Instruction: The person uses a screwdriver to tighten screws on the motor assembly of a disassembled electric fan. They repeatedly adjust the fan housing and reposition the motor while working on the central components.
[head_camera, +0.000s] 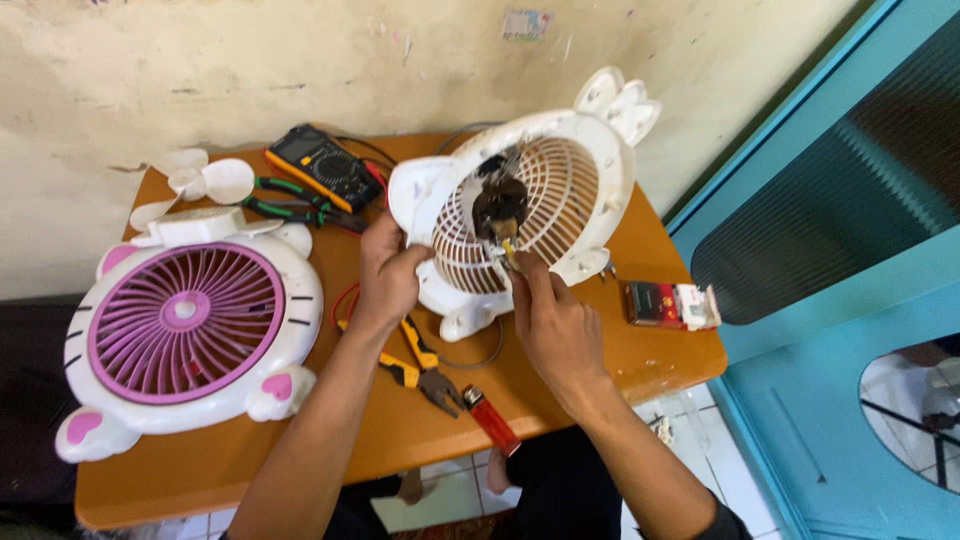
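A white fan housing (560, 190) with a ribbed grille stands tilted on the orange table (240, 450). A dark motor (499, 203) sits in its centre. My left hand (390, 272) grips the housing's left rim. My right hand (553, 318) holds a thin yellow-handled tool (510, 252) whose tip points up at the motor. The tool's lower part is hidden in my fingers.
The fan's white and pink front cover (185, 330) lies at the left. A multimeter (322, 165), green-handled cutters (290, 205), yellow-handled pliers (420, 365), a red lighter (490, 418) and a small red and white box (668, 304) lie on the table. A teal cabinet (850, 300) stands to the right.
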